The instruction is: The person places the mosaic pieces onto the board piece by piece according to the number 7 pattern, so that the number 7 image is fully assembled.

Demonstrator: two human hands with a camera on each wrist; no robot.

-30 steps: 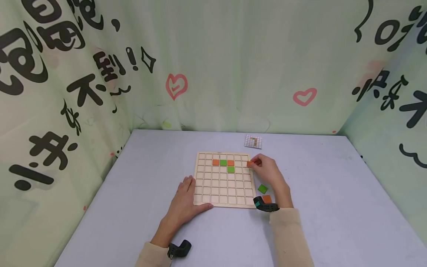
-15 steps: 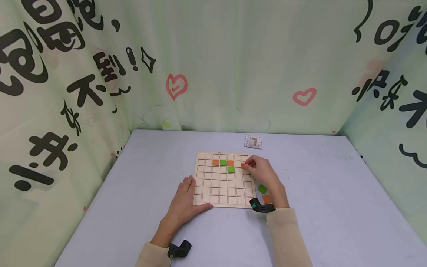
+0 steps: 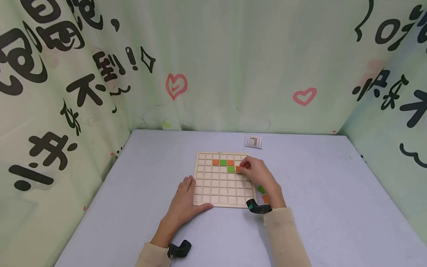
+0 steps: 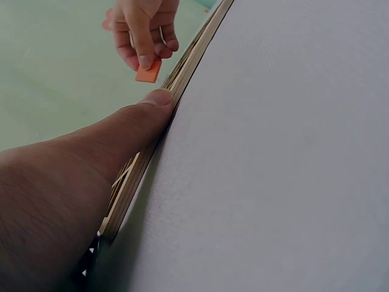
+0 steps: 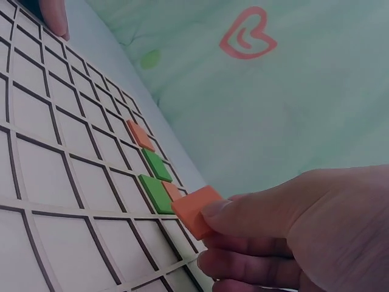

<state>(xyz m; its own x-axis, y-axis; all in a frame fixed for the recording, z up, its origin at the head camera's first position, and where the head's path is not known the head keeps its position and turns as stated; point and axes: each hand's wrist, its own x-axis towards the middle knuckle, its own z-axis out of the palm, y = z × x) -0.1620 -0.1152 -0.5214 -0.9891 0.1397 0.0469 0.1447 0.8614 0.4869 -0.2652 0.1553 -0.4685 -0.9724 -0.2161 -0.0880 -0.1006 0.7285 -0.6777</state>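
A wooden grid board [image 3: 213,190] lies flat on the white table. In one row near its far edge sit an orange tile [image 3: 215,162], a green tile [image 3: 223,162] and another orange tile [image 3: 230,162]. One row nearer is a second green tile [image 3: 231,169]. My right hand [image 3: 259,172] pinches a square orange tile [image 5: 196,211] between thumb and fingers, just above the board and right of that green tile. My left hand [image 3: 182,202] rests at the board's near left corner, fingers along the left side, thumb [image 4: 137,118] on the near edge.
Right of the board, partly covered by my right forearm, lie a loose green tile [image 3: 261,189] and a loose orange tile [image 3: 265,199]. A small printed grid card [image 3: 253,141] lies beyond the board. A pale green curtain [image 3: 213,66] encloses the table's back and sides.
My right hand has carried the orange tile leftward from the board's right edge to beside the nearer green tile. My left hand and the board have stayed put.
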